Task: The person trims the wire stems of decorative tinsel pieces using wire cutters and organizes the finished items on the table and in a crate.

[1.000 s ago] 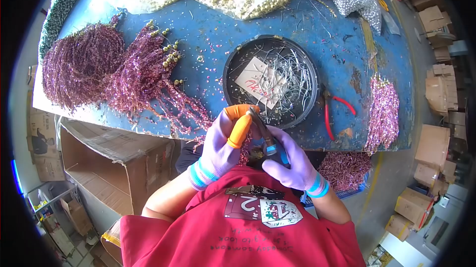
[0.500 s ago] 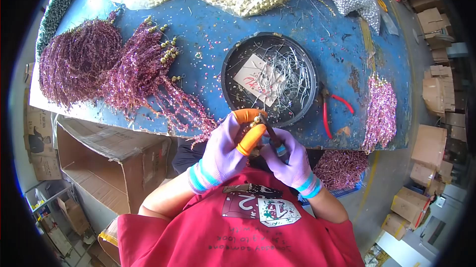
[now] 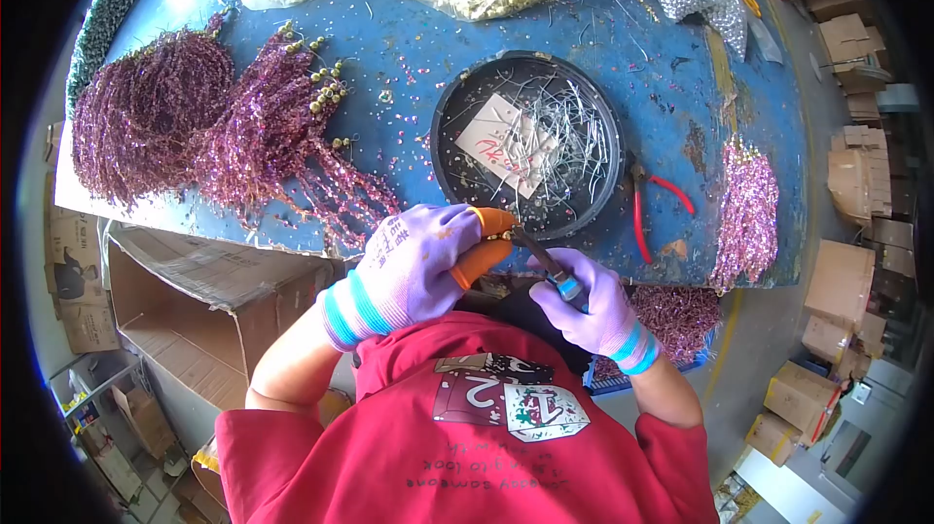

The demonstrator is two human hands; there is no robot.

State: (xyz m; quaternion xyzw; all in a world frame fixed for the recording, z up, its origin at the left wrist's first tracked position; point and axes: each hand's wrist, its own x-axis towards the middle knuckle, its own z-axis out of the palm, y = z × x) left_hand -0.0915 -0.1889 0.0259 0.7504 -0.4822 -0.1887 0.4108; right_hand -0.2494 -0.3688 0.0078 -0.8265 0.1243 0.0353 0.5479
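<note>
Bright light, glare at upper left, curved dark edges.

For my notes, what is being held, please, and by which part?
The right hand holds pliers by the handles; the left hand pinches gold beads, part unclear.

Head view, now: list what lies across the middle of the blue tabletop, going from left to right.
Dark purple tinsel bundle → purple-pink bundle with gold beads at its top → round black tray → red-handled pliers → paler pink bundle.
</note>
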